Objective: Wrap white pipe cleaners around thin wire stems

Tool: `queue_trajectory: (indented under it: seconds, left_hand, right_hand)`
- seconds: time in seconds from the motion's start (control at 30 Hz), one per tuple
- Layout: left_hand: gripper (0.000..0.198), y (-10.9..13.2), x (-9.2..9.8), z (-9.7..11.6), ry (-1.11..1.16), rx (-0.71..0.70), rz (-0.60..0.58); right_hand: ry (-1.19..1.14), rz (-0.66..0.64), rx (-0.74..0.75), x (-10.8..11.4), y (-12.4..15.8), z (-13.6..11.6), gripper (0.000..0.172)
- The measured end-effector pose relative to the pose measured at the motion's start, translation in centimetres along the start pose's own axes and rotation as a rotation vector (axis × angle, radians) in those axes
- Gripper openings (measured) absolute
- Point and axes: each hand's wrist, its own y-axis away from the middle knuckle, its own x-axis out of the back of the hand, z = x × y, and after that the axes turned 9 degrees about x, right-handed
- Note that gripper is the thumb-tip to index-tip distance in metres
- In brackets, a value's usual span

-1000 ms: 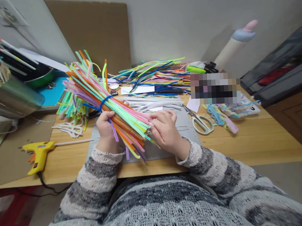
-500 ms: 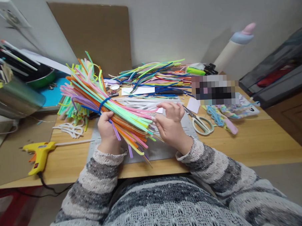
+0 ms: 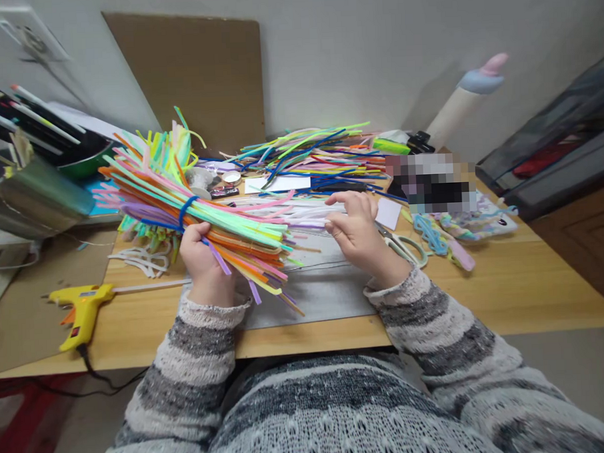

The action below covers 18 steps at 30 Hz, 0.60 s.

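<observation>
My left hand (image 3: 207,267) is wrapped round a thick bundle of pipe cleaners (image 3: 232,229) in green, orange, pink, purple and yellow. A blue pipe cleaner (image 3: 186,210) is tied round the bundle just above that hand. To the right of the bundle's loose ends, my right hand (image 3: 356,234) has thumb and fingers pinched at the tip of a light purple pipe cleaner (image 3: 309,226). That strand runs from the bundle's end to the fingertips. Behind my right wrist lie scissors (image 3: 410,250) with pale handles, partly hidden. A grey mat (image 3: 325,295) lies under both hands.
A yellow glue gun (image 3: 85,313) lies at left, beside bent white pipe cleaners (image 3: 142,260). More loose pipe cleaners (image 3: 313,156) are heaped at the back. A cardboard sheet (image 3: 200,77) leans on the wall. Pens in a holder (image 3: 74,166) stand far left.
My right hand has moved right, away from the bundle's end, drawing a light purple strand out. My left hand and the bundle have shifted slightly left.
</observation>
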Motion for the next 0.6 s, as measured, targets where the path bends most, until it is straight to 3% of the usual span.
queue_trajectory:
  seconds: [0.13, 0.27, 0.47, 0.6]
  left_hand:
    - [0.006, -0.1, 0.0, -0.1, 0.120, 0.052, 0.002]
    - [0.009, -0.3, 0.1, -0.3, 0.100, 0.022, 0.009]
    - [0.008, -0.2, 0.2, -0.5, 0.077, -0.051, 0.032]
    - [0.013, -0.2, 0.5, -0.5, -0.009, -0.164, 0.117]
  right_hand:
    - [-0.272, -0.025, -0.065, -0.4, -0.2, 0.9, 0.030]
    - [-0.679, -0.034, -0.239, -1.0, -0.3, 1.0, 0.031]
    - [-0.779, -0.010, -0.367, -1.1, -0.3, 0.5, 0.025]
    - [-0.867, -0.128, -0.369, -0.9, -0.2, 0.4, 0.024]
